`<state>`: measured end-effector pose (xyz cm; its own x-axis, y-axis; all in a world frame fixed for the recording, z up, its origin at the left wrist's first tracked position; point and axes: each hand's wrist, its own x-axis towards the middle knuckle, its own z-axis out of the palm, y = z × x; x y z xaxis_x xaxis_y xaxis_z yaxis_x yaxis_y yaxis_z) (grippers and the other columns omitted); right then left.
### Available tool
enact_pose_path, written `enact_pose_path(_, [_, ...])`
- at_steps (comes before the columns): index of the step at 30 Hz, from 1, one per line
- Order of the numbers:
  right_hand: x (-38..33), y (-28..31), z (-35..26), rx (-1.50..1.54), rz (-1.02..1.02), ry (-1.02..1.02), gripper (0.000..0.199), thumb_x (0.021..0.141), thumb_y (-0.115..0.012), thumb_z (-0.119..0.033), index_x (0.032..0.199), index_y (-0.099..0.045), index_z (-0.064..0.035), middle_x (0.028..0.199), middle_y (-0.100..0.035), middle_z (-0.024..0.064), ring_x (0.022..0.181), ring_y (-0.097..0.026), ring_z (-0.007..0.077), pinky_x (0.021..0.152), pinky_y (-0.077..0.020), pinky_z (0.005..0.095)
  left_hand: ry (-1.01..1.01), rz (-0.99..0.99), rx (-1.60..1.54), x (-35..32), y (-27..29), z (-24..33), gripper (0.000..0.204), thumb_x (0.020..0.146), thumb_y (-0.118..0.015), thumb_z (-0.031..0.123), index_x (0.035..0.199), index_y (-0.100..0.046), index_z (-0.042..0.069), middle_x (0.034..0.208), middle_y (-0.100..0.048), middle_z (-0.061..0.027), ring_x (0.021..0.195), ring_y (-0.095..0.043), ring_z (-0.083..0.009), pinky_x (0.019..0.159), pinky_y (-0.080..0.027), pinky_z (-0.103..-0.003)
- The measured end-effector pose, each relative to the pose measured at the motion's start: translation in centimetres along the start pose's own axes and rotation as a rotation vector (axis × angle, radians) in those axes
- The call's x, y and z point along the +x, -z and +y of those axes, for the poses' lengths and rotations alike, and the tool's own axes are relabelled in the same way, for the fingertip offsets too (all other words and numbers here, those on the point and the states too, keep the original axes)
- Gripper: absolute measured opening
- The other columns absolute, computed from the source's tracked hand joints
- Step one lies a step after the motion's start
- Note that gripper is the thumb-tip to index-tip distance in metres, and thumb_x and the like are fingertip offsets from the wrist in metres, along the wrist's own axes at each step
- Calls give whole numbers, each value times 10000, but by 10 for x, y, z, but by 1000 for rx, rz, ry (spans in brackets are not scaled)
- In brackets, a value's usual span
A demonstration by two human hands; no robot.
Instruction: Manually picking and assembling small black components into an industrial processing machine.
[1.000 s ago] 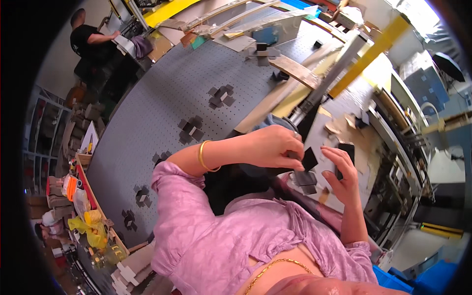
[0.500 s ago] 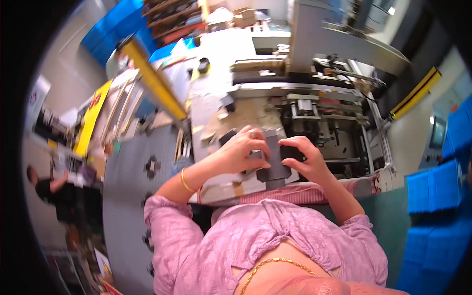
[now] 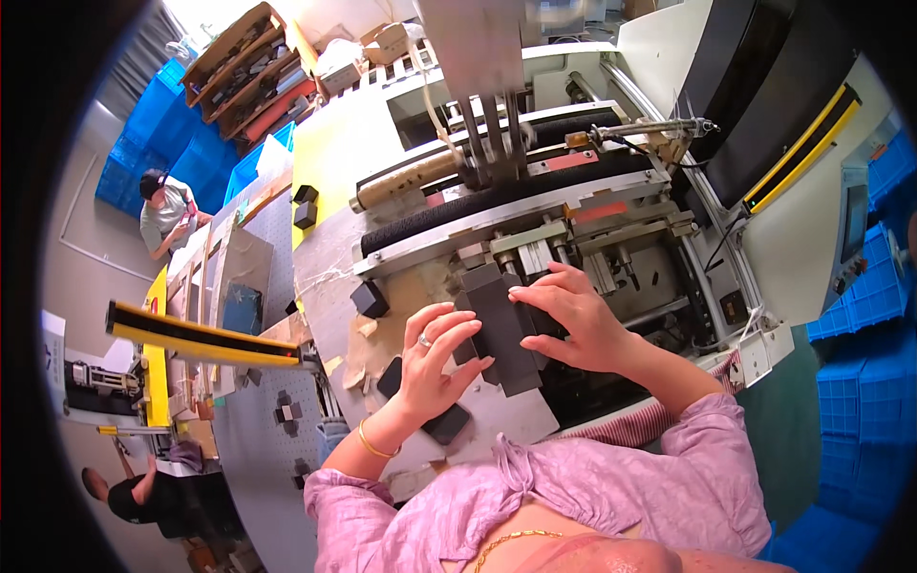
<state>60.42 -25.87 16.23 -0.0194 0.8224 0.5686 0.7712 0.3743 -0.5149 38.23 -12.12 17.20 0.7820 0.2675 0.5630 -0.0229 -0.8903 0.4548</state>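
Turned from the grey perforated surface [image 3: 258, 458] a second ago to face the grey-and-white feeding machine with black rollers [image 3: 535, 191]; the dark piece then pinched at chest height now replaced by a long dark grey rectangular block [image 3: 501, 329], laid flat on the machine's pale bed [image 3: 516, 420], one end nosed up toward the rollers. Judged as loading begun, feed not yet made. Left hand [image 3: 430, 358], ringed and bangled, spread flat, fingers [image 3: 458, 329] resting on the block's left edge, nothing gripped. Right hand [image 3: 573, 315] pressed palm-down over its right side, fingers [image 3: 535, 291] extended across the top. Block pinned between both hands, not clasped. Small black square piece [image 3: 370, 299] lying loose just left.
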Motion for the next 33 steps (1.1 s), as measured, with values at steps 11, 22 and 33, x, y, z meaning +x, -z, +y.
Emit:
enact_pose_path(11, [151,54,178,458,9,-297,619,848,-777,-267,1338,-516,8,1076,-696,119,960,-667,165,860,-529,298,416,105,-624,194,-24,-129,656,786,-806,79,1357,-483,70,1060,-688,-81,990,-647,-154,898,-514,-313])
enact_pose_path(22, [205,63,153,554,513,109,455,994,-549,-270,1333,-511,31,1227,-655,151,1126,-634,227,1029,-445,353,14,359,-124,229,-10,-145,764,700,-868,175,1373,-513,100,1184,-683,-85,1081,-636,-238,934,-496,-390])
enact_pose_path(33, [-32,-143,-134,907,-482,-550,215,923,-571,-105,1014,-695,45,903,-717,143,815,-695,217,754,-537,316,535,584,362,-275,178,-91,37,831,-695,71,862,-693,50,770,-658,-52,707,-615,-206,615,-474,-316])
